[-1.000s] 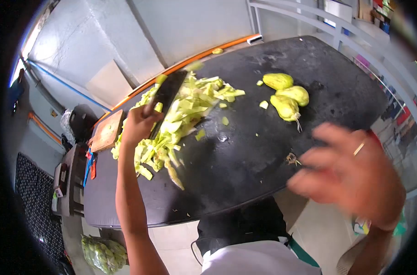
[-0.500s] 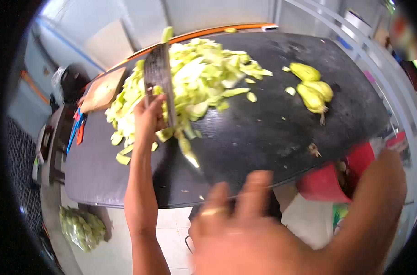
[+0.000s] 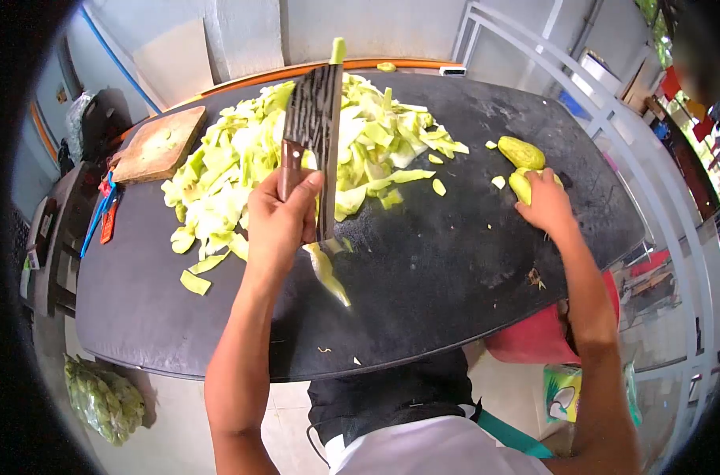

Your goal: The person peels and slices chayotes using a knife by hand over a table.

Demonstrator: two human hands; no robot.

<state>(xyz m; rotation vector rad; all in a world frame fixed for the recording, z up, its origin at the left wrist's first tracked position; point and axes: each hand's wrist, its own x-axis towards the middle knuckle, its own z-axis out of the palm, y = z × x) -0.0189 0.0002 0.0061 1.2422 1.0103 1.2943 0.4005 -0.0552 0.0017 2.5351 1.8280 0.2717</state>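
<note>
My left hand (image 3: 277, 222) is wrapped round the brown wooden handle of a cleaver (image 3: 311, 107), its broad dark blade upright in front of the heap. A small green piece sticks to the blade's top corner. Over at the right side of the table, my right hand (image 3: 551, 204) has its fingers closed round a yellow-green vegetable (image 3: 520, 186), partly hidden by the hand. A similar vegetable (image 3: 521, 152) lies just behind it. Pale green cut slices (image 3: 233, 150) form a large heap at the left and middle. One long piece (image 3: 325, 273) lies below the cleaver.
A wooden chopping board (image 3: 158, 146) rests at the black table's (image 3: 439, 269) left end, near blue and orange-handled tools (image 3: 105, 214). A red bucket (image 3: 526, 339) stands under the right front edge. On the floor at left is a bag of greens (image 3: 105, 400). Metal railings (image 3: 605, 119) run along the right.
My right hand has moved from the near front out to the vegetables at the right and closed on one. The cleaver in my left hand is still held upright; the view has shifted slightly.
</note>
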